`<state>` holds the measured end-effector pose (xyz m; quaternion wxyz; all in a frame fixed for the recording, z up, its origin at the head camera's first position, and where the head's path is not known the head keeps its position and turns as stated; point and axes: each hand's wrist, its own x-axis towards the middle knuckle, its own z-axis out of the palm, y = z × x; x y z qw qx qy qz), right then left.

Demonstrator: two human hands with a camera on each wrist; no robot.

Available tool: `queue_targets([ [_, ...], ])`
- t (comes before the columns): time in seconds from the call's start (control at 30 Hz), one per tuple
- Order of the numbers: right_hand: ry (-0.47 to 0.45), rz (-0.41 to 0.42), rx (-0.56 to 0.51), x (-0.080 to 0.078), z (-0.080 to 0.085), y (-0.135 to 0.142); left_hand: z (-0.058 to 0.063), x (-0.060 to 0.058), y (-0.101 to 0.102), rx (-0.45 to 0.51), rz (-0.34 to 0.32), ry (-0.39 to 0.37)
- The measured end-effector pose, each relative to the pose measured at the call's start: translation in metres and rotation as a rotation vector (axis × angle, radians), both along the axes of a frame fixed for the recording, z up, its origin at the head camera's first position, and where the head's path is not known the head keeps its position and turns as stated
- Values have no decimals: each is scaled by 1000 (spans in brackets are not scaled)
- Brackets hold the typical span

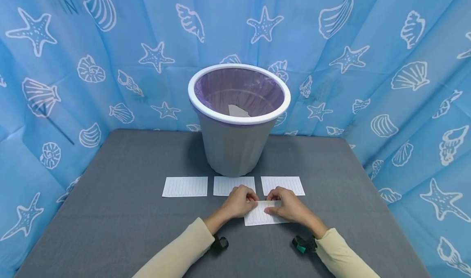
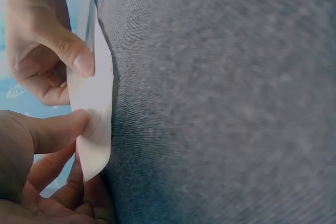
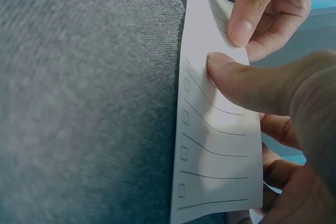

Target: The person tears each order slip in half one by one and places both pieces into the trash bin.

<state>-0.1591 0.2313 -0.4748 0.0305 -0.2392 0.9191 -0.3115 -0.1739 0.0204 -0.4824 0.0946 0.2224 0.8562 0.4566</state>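
While the left hand (image 1: 239, 202) pinches the lined paper slip (image 1: 255, 217) near one end, the right hand (image 1: 288, 207) pinches it further along, thumb on the printed face. Fingers narrow on both sides, thumbs close together at the far edge. Slip sits at the near side of the row on the worktop (image 1: 140, 229), low over the cloth; can't tell if its near edge touches. Small boxes run along that edge. Row is three more slips, flat, side by side, small gaps: left slip (image 1: 185, 187), middle slip (image 1: 225, 185), right slip (image 1: 282, 184). Bin (image 1: 235, 149) stands upright just behind the middle one, purple liner (image 1: 239, 90) in, white paper piece (image 1: 238, 111) inside.
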Motion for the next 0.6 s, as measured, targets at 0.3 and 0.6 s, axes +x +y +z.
queue_targets([
  [0.3,-2,17,10,-1,1,0,0,-1,0,1,4,-24],
  [0.6,-14,0,22,-1,2,0,0,-2,0,-6,-1,-60],
])
